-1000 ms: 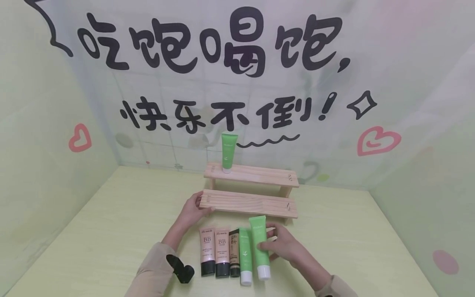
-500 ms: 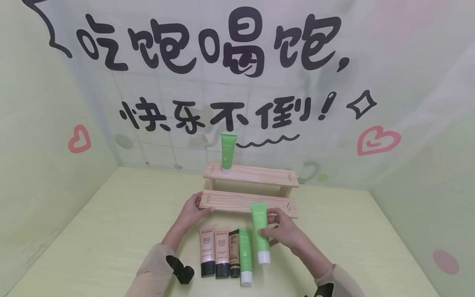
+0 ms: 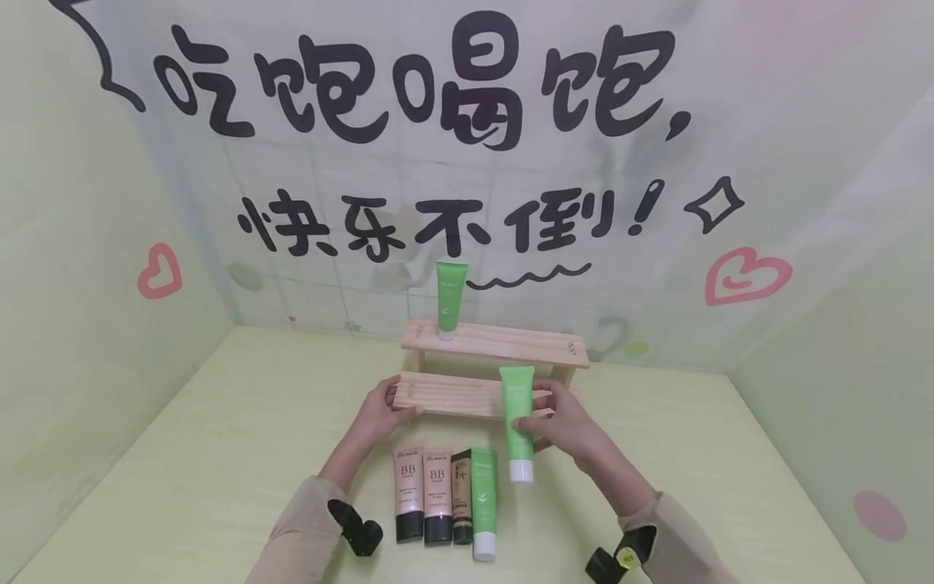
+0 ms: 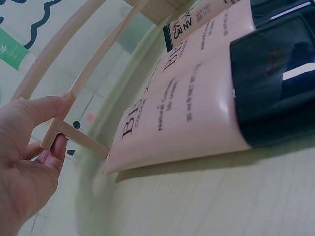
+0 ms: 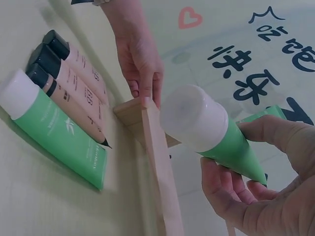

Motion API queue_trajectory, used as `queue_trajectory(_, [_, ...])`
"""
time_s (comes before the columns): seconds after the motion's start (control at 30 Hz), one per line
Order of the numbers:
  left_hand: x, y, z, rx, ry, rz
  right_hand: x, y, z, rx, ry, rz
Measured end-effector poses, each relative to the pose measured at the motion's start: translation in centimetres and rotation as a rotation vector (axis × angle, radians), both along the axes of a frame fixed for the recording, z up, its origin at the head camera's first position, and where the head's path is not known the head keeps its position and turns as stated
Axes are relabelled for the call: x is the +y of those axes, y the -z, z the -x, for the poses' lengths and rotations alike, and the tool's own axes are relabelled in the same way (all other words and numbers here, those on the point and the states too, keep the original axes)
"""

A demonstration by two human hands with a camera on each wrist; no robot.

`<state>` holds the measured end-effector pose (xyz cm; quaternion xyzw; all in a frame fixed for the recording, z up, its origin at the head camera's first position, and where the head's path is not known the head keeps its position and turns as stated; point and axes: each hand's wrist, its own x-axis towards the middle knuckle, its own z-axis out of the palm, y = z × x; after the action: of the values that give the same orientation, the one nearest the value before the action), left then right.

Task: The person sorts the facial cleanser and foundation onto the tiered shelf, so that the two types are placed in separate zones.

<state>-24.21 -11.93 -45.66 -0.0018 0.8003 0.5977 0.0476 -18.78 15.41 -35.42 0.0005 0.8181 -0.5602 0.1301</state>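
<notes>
Tube (image 3: 519, 414), green, flat-ended, white-capped: pinched in right hand (image 3: 567, 426), held before lower board (image 3: 452, 395) of pale wooden two-tier rack (image 3: 503, 342); board's left end: pinched in left hand (image 3: 379, 416); four capped pink, tan and green tubes (image 3: 438, 496): flat in row on pale yellow-green table (image 3: 219, 454).

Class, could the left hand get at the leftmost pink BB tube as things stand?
Probably yes: the left hand looks close to the leftmost pink BB tube, and nothing visible lies between them. It would likely first have to let go of the lower wooden shelf, whose end it grips.
</notes>
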Motion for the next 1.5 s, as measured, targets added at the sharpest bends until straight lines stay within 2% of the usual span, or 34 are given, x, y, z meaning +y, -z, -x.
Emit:
queue_trajectory(0.37, [0.0,0.1,0.2,-0.013,-0.015,0.003,0.9,-3.0,3.1,0.029,0.014,0.073])
queue_trajectory(0.67, [0.0,0.2,0.3,-0.009,-0.019,0.006,0.9,-4.8,4.7,0.037,0.048,0.093])
queue_trajectory(0.8, [0.0,0.2,0.4,-0.013,-0.02,0.004,0.7,-5.1,5.3,0.043,0.063,0.083])
queue_trajectory(1.0, [0.1,0.4,0.4,-0.011,-0.026,0.01,0.2,-5.5,6.5,0.097,0.096,0.081])
queue_trajectory(1.2, [0.2,0.2,0.4,-0.012,-0.019,0.0,-0.4,-5.9,7.9,0.1,0.139,0.074])
queue_trajectory(1.5, [0.0,0.3,0.4,-0.017,-0.02,0.004,-1.1,-5.4,10.0,0.139,0.137,0.109])
